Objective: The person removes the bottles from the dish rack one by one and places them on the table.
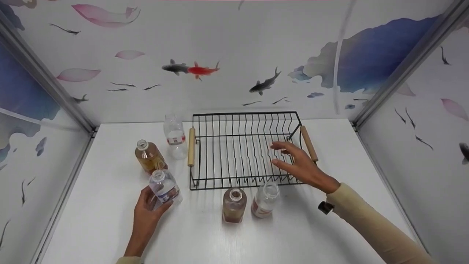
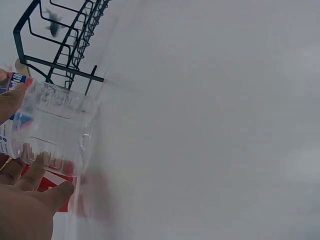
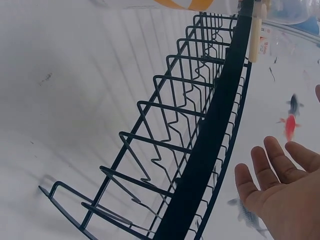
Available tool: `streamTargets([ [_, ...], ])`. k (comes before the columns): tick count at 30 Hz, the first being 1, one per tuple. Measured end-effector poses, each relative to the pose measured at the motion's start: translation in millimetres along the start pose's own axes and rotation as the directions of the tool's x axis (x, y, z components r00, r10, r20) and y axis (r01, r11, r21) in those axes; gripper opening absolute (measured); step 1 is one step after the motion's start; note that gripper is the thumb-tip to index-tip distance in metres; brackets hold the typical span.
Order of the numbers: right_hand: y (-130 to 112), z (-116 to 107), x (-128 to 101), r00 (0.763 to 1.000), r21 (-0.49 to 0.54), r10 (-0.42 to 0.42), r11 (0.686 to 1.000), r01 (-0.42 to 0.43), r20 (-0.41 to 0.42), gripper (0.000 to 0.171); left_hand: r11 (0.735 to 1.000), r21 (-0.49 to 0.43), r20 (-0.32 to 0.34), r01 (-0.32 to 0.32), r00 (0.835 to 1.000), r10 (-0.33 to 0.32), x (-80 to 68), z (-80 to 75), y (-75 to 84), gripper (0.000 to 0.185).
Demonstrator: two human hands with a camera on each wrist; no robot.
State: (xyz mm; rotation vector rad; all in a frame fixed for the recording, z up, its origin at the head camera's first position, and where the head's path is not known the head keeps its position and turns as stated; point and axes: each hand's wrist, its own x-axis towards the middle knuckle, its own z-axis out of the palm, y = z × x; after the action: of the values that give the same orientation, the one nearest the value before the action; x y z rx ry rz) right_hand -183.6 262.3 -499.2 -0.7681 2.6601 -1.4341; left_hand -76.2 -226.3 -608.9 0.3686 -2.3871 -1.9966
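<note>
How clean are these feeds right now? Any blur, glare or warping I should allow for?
Head view: evenly lit and sharp, soft shadows under the wire rack, wide-angle bending of the wall rails. Left wrist view: the clear bottle in the left hand is smeared, and the table is a washed-out white. Right wrist view: rack wires crisp, the right hand slightly soft, the fish wall behind blurred.

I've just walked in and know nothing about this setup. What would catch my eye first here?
Probably the black wire dish rack with wooden handles, standing at the middle of the white table, with the right hand spread open above its right part. Five uncapped bottles stand around it; the left hand grips one clear bottle at front left. Behind, a red fish is painted on the wall.
</note>
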Motion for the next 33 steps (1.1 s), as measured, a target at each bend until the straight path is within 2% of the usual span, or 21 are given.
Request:
streamTargets([
  [3,0,-1,1,1.0,0.003,-0.006,1.0,0.006,0.004,0.054,1.0,0.021,0.004,0.005,1.0,-0.006,0.8,0.4,0.5,0.086],
  [8,-1,-2,-1,1.0,-0.003,-0.001,1.0,0.001,0.008,0.056,0.994,0.111,-0.003,0.001,1.0,-0.001,-4.6,0.3,4.3,0.096],
  [12,-1,-3,-1,1.0,-0.008,0.008,1.0,-0.008,0.008,0.056,0.987,0.152,-0.06,-0.05,0.996,0.06,-12.5,0.7,7.6,0.095],
  [15,0,-4,-2,1.0,-0.015,0.012,1.0,-0.012,0.001,0.056,0.984,0.148,-0.138,-0.096,0.983,0.117,-19.0,1.4,8.0,0.081],
  [19,1,-5,-3,1.0,-0.016,0.015,1.0,-0.015,-0.002,0.056,0.98,0.152,-0.255,-0.125,0.953,0.161,-31.0,6.8,6.0,0.05],
  [22,1,-5,-4,1.0,-0.014,0.018,1.0,-0.018,-0.001,0.056,0.971,0.179,-0.288,-0.157,0.936,0.205,-41.3,15.0,4.4,0.032],
  [25,1,-6,-4,1.0,-0.012,0.02,1.0,-0.02,0.0,0.055,0.956,0.187,-0.253,-0.224,0.93,0.267,-49.0,24.4,5.2,0.021],
  [29,2,-5,-3,1.0,-0.012,0.023,1.0,-0.023,-0.001,0.055,0.929,0.161,-0.139,-0.332,0.925,0.354,-51.3,36.0,9.3,0.019],
  [33,4,-3,-4,1.0,-0.019,0.025,1.0,-0.025,0.008,0.053,0.914,0.135,-0.035,-0.383,0.92,0.39,-48.4,44.9,14.9,0.02],
])
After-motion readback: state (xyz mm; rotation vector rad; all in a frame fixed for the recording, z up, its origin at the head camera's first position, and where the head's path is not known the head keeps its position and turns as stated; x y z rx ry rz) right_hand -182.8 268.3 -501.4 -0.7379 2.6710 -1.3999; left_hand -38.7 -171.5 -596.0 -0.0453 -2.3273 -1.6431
